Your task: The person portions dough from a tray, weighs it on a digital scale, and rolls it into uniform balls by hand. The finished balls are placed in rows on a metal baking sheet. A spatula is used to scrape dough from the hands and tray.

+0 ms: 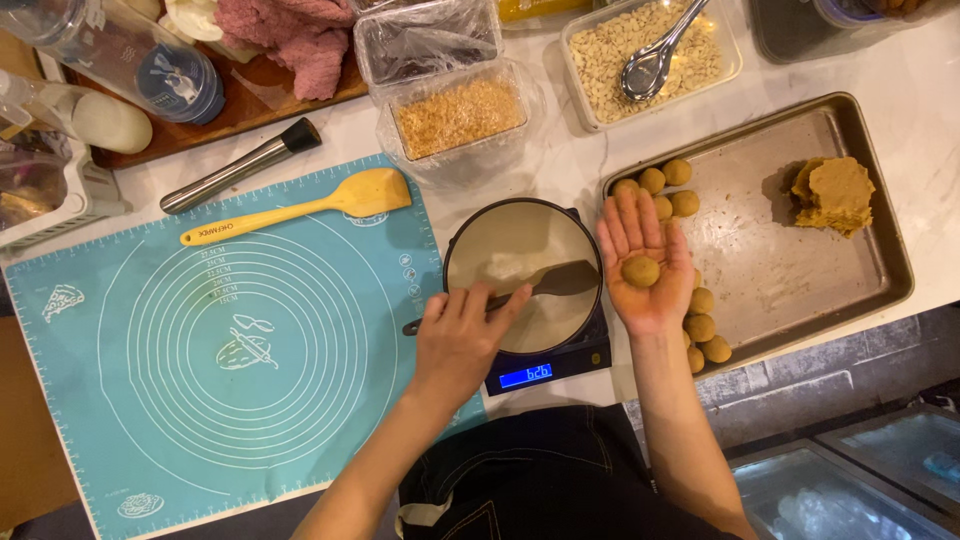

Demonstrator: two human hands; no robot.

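The right hand [645,262] was flat and open, palm up, with a small round dough ball [640,271] sitting in the middle of it, just above the baking tray [770,270]. The left hand [462,340] gripped a dark spatula [545,284] (its blade lay in the bowl [523,272] on the kitchen scale [545,372]). More dough balls [700,325] sat on the tray.

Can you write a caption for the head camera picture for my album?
Right hand cradles a dough ball while left hand grips a spatula in the bowl.
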